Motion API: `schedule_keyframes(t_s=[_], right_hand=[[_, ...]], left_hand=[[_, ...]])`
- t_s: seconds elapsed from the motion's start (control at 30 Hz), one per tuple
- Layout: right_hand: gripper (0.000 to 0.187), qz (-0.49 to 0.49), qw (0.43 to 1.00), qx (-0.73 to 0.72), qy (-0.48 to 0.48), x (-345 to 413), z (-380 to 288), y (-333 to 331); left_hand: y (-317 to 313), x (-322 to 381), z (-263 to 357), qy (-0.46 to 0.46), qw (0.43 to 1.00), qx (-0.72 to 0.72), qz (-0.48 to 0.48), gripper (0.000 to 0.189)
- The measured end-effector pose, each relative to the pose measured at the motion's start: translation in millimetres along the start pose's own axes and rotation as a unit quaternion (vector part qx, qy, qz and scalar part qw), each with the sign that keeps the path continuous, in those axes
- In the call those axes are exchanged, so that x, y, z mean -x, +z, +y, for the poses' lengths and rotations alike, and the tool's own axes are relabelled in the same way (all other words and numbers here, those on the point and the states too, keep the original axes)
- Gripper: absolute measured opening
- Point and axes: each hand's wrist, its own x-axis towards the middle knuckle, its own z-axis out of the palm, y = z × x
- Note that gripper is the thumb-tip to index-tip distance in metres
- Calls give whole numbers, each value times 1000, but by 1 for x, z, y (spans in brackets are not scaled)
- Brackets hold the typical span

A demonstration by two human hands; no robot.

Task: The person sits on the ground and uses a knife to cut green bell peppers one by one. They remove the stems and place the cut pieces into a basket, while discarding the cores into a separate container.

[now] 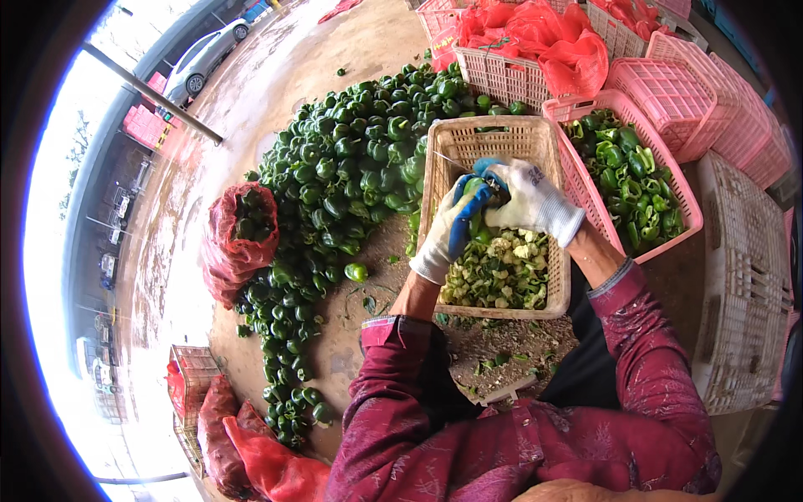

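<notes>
My left hand (pixel 453 226), in a white glove with blue coating, is closed around a green bell pepper (pixel 475 186). My right hand (pixel 524 194), gloved the same way, is pressed close against the pepper's other side; a thin blade-like strip (pixel 448 160) sticks out above the hands, and its grip is hidden. Both hands are over a tan plastic crate (pixel 558 301) holding pale green pepper cores and trimmings (pixel 502 273). To the right, a pink crate (pixel 684 207) holds opened green pepper pieces (pixel 627 182).
A large heap of green bell peppers (pixel 339 157) curves along the left, beside a red mesh sack (pixel 232 263). Red mesh bags (pixel 527 31) top a crate at the back. Stacked pink crates (pixel 665 94) and a white crate (pixel 743 282) stand at the right. Scraps litter the floor.
</notes>
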Motion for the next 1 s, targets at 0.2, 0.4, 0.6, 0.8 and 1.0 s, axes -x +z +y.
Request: schedule_keyframes(t_s=[0.2, 0.4, 0.6, 0.8, 1.0], right_hand=[[31, 83, 932, -340, 89, 9, 21, 12], [30, 107, 913, -382, 98, 4, 47, 19], [33, 102, 887, -448, 49, 10, 26, 23], [16, 304, 942, -141, -17, 5, 19, 23], [29, 94, 930, -321, 154, 20, 19, 5]], left_hand=[[-2, -4, 15, 93, 993, -18, 70, 30], [3, -2, 22, -193, 901, 380, 77, 34], [-4, -4, 14, -103, 967, 230, 24, 21], [23, -3, 8, -293, 862, 402, 94, 5], [22, -6, 6, -245, 876, 404, 98, 14]])
